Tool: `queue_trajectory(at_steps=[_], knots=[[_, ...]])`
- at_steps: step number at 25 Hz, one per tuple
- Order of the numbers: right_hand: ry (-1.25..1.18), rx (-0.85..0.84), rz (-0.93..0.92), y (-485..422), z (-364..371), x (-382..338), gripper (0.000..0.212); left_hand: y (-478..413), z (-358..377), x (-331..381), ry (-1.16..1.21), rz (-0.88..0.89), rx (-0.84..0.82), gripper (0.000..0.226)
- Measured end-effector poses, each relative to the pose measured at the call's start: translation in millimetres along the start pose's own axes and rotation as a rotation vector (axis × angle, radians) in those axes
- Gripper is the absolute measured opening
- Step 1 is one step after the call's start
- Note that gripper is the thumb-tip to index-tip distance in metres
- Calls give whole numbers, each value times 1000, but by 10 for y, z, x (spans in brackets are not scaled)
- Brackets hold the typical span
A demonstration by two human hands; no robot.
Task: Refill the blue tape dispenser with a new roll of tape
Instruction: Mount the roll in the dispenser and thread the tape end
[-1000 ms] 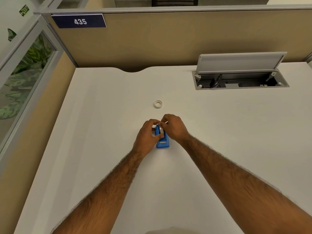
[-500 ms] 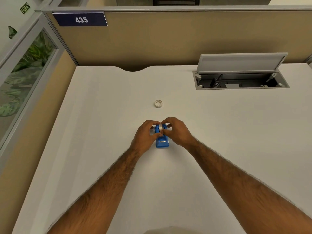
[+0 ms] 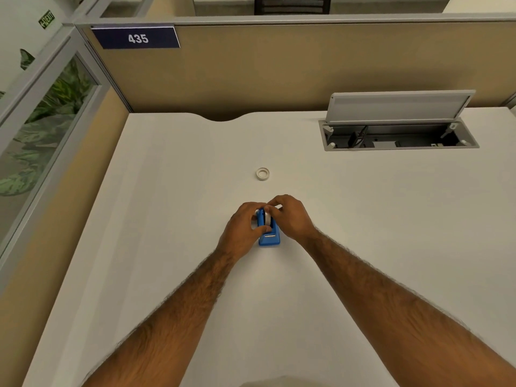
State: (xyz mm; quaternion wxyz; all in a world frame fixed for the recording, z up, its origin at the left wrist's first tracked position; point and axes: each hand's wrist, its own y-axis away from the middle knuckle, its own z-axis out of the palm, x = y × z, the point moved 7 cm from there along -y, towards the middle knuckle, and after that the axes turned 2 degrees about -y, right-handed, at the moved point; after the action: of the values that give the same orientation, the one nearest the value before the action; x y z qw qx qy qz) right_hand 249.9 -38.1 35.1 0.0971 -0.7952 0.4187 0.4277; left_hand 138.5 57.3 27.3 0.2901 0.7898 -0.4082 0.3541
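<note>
The small blue tape dispenser (image 3: 269,236) stands on the white desk (image 3: 167,208) at its centre, cutter end toward me. A roll of tape (image 3: 267,218) sits upright in the dispenser's slot, its pale edge showing between my fingers. My left hand (image 3: 245,227) grips the dispenser's left side. My right hand (image 3: 290,216) pinches the top of the roll from the right. Part of the dispenser's back is hidden by both hands. A small white ring (image 3: 262,174), an empty tape core or spare roll, lies flat farther back.
An open cable hatch (image 3: 399,138) with a raised grey lid is set into the desk at the back right. A beige partition (image 3: 279,71) with a "435" sign closes the far edge. A glass panel runs along the left.
The hands have stayed on the dispenser and shifted only slightly. The roll looks seated lower and more upright in the slot than a second ago.
</note>
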Motion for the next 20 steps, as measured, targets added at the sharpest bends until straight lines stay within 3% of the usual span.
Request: queue_trajectory(at_steps=[4, 12, 20], knots=[[-47, -18, 4, 20, -19, -16, 17, 18, -1, -11, -28, 16, 31, 51], [-68, -90, -21, 153, 40, 73, 36, 1, -44, 15, -20, 21, 0, 48], [-40, -114, -1, 18, 26, 65, 36, -10, -59, 18, 11, 13, 9, 44]])
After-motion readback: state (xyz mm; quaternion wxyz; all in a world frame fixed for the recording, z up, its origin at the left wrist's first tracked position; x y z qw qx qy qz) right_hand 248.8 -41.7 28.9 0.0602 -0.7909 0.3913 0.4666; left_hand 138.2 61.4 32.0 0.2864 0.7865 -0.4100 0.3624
